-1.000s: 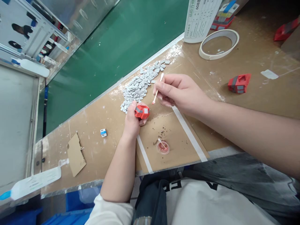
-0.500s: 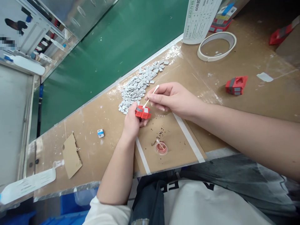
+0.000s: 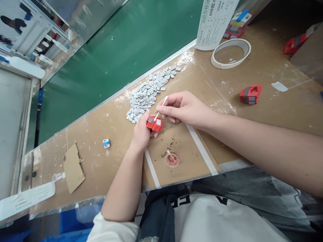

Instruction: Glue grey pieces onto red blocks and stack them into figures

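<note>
My left hand (image 3: pixel 142 132) is closed around a small red plastic part (image 3: pixel 154 124) with grey and white patches, perhaps a toy vehicle body. Between the fingertips of my right hand (image 3: pixel 176 107) is a cotton swab (image 3: pixel 160 108), its lower tip touching the top of the red part. Just beyond my hands lies a heap of small pale grey tiles (image 3: pixel 142 97). Closer to my body sits a small round dish (image 3: pixel 172 160) of reddish liquid, with a second swab (image 3: pixel 171 155) leaning in it. Dark wet-looking spots (image 3: pixel 171 144) mark the brown board beside the dish.
A roll of tape (image 3: pixel 230 53) and another red part (image 3: pixel 250 94) lie to the right. On the left are a white-and-blue block (image 3: pixel 106 143), a cardboard scrap (image 3: pixel 74 169) and a white bottle (image 3: pixel 27 200). A green surface (image 3: pixel 113 57) runs beyond the table edge.
The camera view has shifted slightly. The swab tip stays on the red part, which is tilted a little differently in my left hand.
</note>
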`<act>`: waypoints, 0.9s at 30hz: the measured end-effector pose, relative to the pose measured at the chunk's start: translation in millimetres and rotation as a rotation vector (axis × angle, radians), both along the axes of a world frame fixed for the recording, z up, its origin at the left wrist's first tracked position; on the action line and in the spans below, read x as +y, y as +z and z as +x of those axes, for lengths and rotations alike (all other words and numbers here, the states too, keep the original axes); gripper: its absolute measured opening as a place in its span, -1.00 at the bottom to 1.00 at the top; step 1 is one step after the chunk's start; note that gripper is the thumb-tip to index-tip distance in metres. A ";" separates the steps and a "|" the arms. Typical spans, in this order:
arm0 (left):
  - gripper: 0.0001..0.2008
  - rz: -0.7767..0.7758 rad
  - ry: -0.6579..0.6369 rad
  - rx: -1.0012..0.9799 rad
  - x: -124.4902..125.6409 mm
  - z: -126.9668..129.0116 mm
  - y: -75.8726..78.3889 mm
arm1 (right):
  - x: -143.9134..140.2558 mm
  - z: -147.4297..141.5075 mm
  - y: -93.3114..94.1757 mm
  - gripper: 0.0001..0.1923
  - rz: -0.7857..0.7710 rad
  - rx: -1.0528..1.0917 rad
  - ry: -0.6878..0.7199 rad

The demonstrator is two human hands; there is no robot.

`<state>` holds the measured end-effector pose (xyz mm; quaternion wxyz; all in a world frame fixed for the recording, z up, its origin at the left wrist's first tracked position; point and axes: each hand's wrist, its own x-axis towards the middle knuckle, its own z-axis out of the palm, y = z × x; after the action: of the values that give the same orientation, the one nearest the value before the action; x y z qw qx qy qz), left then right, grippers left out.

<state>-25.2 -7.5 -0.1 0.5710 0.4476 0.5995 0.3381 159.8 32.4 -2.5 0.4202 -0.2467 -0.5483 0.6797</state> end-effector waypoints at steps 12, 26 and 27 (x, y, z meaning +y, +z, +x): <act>-0.35 0.048 -0.005 -0.014 -0.4 -3.8 -4.5 | 0.6 6.0 8.3 -0.54 0.218 -0.191 -0.072; -0.39 0.053 0.026 -0.109 2.2 -1.5 -0.2 | 9.8 18.3 11.2 -0.49 0.093 0.041 -0.092; -0.39 0.060 0.035 -0.120 2.2 -1.1 0.1 | 10.0 19.3 12.8 -0.49 0.108 0.016 -0.116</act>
<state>-26.3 -5.4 -0.1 0.5863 0.4327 0.5616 0.3920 179.1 42.4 10.3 0.4759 -0.2498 -0.5655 0.6255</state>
